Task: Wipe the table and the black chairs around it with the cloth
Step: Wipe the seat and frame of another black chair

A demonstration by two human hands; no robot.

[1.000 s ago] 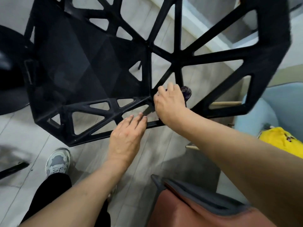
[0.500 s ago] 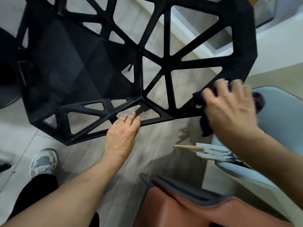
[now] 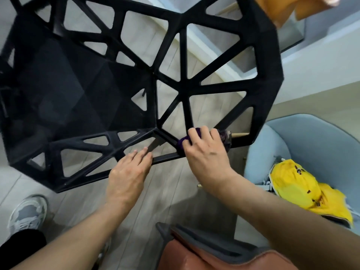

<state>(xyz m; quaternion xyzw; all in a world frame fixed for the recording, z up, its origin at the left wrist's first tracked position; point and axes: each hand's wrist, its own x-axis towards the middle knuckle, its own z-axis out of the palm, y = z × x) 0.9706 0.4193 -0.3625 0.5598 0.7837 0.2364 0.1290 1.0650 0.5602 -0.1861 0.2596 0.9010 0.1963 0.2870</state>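
Cloth [image 3: 226, 138] on chair rail, mid-wipe

Right hand [image 3: 207, 153] had its grip curled round it, pressing it on the black chair [image 3: 268, 78]'s near rail, whose long axis ran roughly eight to two o'clock. Left hand [image 3: 129, 173] lay flat at eight o'clock, fingers straight.

1. The right hand [image 3: 206, 154] was out at the right edge of the black chair [image 3: 261, 55] half a second ago; it has come back left along the lower bar, near the left hand [image 3: 128, 172], about where it was a second ago;
2. the cloth [image 3: 226, 138] has travelled with it, bunched under the curled fingers against that bar;
3. the view has swung; the yellow garment [image 3: 298, 184] on the blue chair [image 3: 321, 145] is back in sight, and an orange object [image 3: 292, 8] now shows at the top right.
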